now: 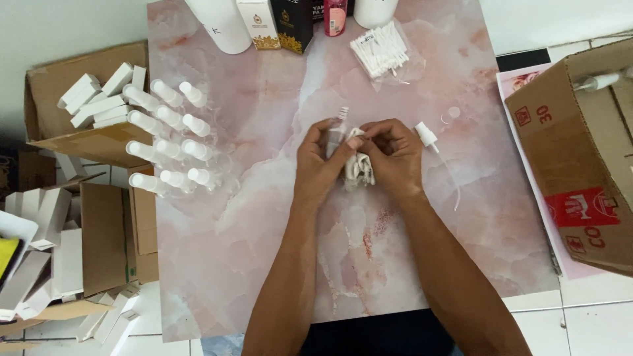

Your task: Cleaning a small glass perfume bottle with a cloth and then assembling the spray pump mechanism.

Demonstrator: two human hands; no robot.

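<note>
My left hand (pixel 320 158) grips a small clear bottle (pixel 338 128) whose threaded neck points away from me, over the middle of a pink marble-patterned table (pixel 264 224). My right hand (pixel 395 155) presses a crumpled white cloth (pixel 359 166) against the bottle's side. A white spray pump with a long thin tube (pixel 432 142) lies on the table just right of my right hand. A small clear cap (pixel 453 113) sits a little beyond it.
Several clear spray bottles with caps (pixel 168 142) lie in rows at the table's left. A bag of cotton swabs (pixel 382 49), white and black boxes and white containers stand at the far edge. Cardboard boxes sit left (pixel 86 105) and right (pixel 580 165).
</note>
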